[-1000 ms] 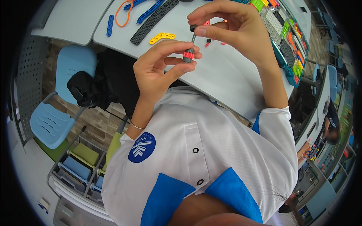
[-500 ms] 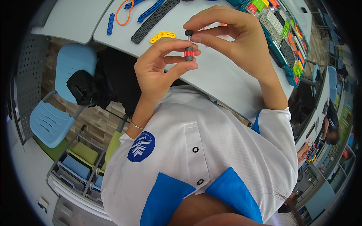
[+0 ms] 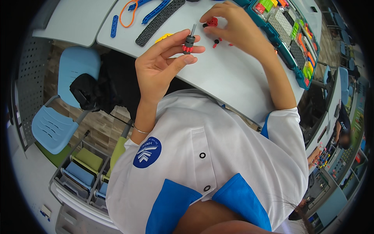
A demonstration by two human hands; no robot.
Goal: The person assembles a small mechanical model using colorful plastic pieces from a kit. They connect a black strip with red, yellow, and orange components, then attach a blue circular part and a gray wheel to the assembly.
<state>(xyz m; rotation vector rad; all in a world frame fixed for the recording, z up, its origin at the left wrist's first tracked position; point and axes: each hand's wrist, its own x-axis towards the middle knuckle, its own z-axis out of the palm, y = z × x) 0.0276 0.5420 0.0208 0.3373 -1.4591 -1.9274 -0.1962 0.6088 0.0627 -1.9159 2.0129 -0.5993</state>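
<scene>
1. Clamping a red-and-grey cylinder between thumb and fingers of the left hand, near 12 o'clock in the view; gripped around its sides, probably to keep the metal rod bare, tilted just past 12 o'clock.
2. Extending the right hand between 2 and 3 o'clock from the cylinder, well apart from the left; curling thumb and fingertips about a red piece and a black piece; impossible to tell whether gripping either or merely hovering.
3. Showing, near 6 o'clock from the red piece, a small red-and-black connector loose on the table.
4. Displaying, toward 11 o'clock, a dark perforated strip, a short blue strip and an orange band; masking part of a yellow beam behind the left fingers.
5. Flanked at 2 o'clock by a teal case of colourful parts, just beside the right forearm.
</scene>
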